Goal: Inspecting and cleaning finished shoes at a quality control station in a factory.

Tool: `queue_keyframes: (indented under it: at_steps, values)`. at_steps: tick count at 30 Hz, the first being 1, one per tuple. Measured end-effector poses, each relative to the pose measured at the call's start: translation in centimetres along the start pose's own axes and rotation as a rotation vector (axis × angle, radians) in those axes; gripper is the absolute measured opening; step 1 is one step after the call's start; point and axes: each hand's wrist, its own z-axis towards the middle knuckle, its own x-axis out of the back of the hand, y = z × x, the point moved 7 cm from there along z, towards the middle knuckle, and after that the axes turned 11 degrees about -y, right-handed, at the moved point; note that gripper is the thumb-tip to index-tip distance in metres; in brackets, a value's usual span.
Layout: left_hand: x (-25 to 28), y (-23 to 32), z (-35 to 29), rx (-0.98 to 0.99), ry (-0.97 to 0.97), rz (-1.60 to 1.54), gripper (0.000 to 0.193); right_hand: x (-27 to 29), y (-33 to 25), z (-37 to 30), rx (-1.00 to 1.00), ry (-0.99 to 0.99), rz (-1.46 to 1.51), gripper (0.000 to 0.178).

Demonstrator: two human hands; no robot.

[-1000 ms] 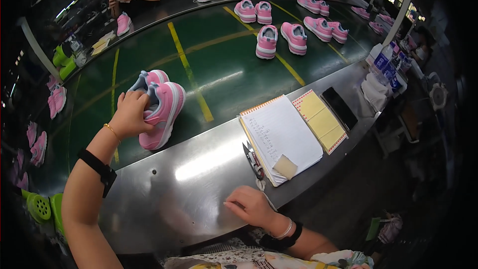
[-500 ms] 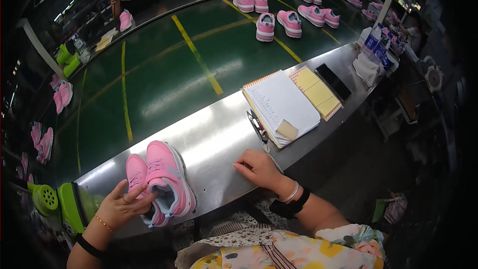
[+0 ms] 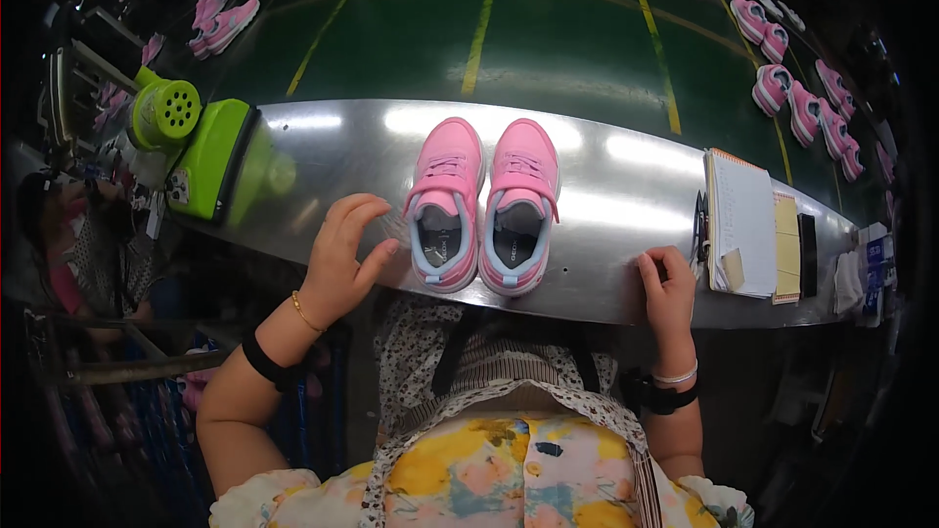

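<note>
A pair of pink sneakers stands side by side on the steel ledge in front of me, toes pointing away. The left sneaker (image 3: 446,205) and the right sneaker (image 3: 518,205) have straps, light blue linings and pale soles. My left hand (image 3: 347,249) is just left of the left sneaker, its fingers bent and apart, with nothing in it and a gap to the shoe. Near the front edge, well to the right of the pair, my right hand (image 3: 671,288) rests with loosely curled fingers; nothing shows in it.
Beyond the ledge runs a green belt (image 3: 558,29) with yellow lines and more pink sneakers (image 3: 805,112). A green device (image 3: 207,161) stands at left. On the right lie an open notebook (image 3: 740,225), a yellow pad (image 3: 786,244), a dark phone (image 3: 808,254) and a white cloth (image 3: 847,284).
My view has swung left, and the sneakers now stand straight before me instead of angled. My left hand has come off them. My right hand still rests on the ledge, loosely curled.
</note>
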Motion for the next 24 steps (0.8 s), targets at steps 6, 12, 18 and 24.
queue_keyframes:
  at_steps: [6,12,18,24]
  values:
    - [0.2,3.7,0.0,-0.046,0.057,0.030,0.028,-2.3,-2.2,0.9,0.035,0.012,0.092,0.009]
    - [-2.3,8.8,2.8,-0.117,-0.279,0.335,0.057,-4.1,-4.4,1.0,0.219,0.044,-0.210,0.014]
    - [-3.9,8.9,3.6,-0.033,-0.387,0.423,0.070,-4.3,-4.6,1.0,0.209,0.032,-0.181,0.011]
    - [-5.7,6.7,4.0,0.055,-0.461,0.394,0.052,-4.3,-4.5,1.1,0.224,0.041,-0.171,0.009]
